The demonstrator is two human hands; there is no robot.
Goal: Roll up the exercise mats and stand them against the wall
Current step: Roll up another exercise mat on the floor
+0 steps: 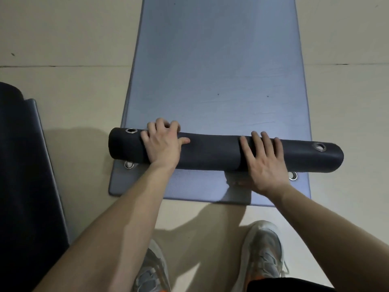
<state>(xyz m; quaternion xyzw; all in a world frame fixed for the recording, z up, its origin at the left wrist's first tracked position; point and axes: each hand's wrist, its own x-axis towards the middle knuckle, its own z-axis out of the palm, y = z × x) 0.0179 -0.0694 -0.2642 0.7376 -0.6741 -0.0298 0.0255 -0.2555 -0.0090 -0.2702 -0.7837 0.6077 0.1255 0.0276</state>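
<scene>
Grey running shoes (263, 253) nearest, on pale floor (63, 39). Judged task early: found short dark roll (210, 152) across near end of blue-grey mat (221, 60), most of its length flat beyond, nothing stood up yet. Gripped roll with left hand (162, 144), fingers curled over far side; pressed right hand (263, 161) flat, fingers spread. Noted matte foam, steel eyelets (131, 130), rounded corners.

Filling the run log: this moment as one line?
step: roll mat | left hand: grips roll | right hand: flat on roll | mat: mostly flat | stood: not yet
</scene>
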